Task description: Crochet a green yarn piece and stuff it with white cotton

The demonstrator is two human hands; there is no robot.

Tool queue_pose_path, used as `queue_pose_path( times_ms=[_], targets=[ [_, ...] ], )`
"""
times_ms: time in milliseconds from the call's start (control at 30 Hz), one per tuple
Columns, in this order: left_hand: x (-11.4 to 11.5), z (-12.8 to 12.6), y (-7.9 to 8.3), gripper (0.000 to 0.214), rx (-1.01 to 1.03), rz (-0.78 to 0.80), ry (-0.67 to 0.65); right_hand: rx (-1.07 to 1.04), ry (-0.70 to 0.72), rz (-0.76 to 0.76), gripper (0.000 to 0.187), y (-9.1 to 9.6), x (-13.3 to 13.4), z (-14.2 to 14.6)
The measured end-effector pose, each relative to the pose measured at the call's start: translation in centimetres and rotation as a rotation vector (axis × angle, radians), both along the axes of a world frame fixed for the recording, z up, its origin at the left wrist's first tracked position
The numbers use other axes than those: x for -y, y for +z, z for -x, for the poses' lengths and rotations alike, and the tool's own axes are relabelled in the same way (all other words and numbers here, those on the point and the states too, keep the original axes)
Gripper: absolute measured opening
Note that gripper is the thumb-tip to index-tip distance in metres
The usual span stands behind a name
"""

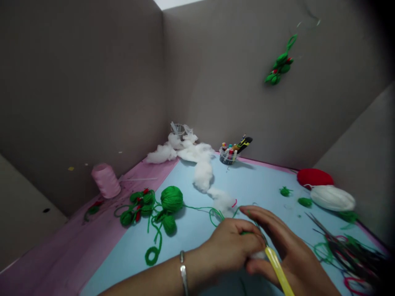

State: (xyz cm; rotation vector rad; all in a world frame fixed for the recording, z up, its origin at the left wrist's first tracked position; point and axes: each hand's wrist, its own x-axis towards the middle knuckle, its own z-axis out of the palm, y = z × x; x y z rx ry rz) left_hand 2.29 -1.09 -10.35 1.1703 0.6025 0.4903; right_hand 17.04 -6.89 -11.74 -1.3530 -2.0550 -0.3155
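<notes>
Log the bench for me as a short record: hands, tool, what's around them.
Left hand: fingers closed over green yarn, mostly hidden
Right hand: holds yellow-handled tool
Tool tip: not clear
Left side: green yarn ball, pink spool
Beyond hands: white stuffing, cup of pens
Right side: red yarn, white yarn, scissors
Wall: hanging green-and-red piece

Yellow-handled hook [279,271]: slim metal shaft, tilted up leftward, across the right hand [288,244].
Green piece [245,233]: mostly hidden by the left hand [233,242].
Green yarn [197,206]: loose strand, reaching from a round ball [172,199] toward the hands.
</notes>
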Motion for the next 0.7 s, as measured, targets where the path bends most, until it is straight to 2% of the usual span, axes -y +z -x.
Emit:
queue_pose_path(
  times_ms=[67,133,200,267,433,500,700],
  targets=[
    [-0.2,0.2,0.4,0.01,0.017,0.016,0.043,0.038,-0.081,-0.154,0.058,0.0,0.2,-0.1],
    [-0.5,0.4,0.8,0.012,0.023,0.06,0.073,0.086,-0.101,-0.264,0.042,0.0,0.3,-0.3],
    [-0.7,0.5,0.9,0.012,0.033,0.089,0.083,0.149,-0.048,-0.312,0.024,0.3,0.3,-0.5],
    [-0.9,0.5,0.9,0.012,0.049,0.1,0.078,0.199,0.025,-0.326,0.015,0.8,0.3,-0.7],
    [-0.7,0.7,1.1,0.014,0.102,0.16,0.055,0.176,0.019,-0.298,0.021,1.6,0.2,-1.3],
    [-0.8,0.9,1.4,0.013,0.132,0.177,0.048,0.125,0.019,-0.253,0.025,1.1,0.3,-1.8],
    [-1.5,1.2,1.8,0.015,0.154,0.218,0.081,-0.131,0.022,0.016,0.029,-1.1,1.2,-3.6]
  ],
)
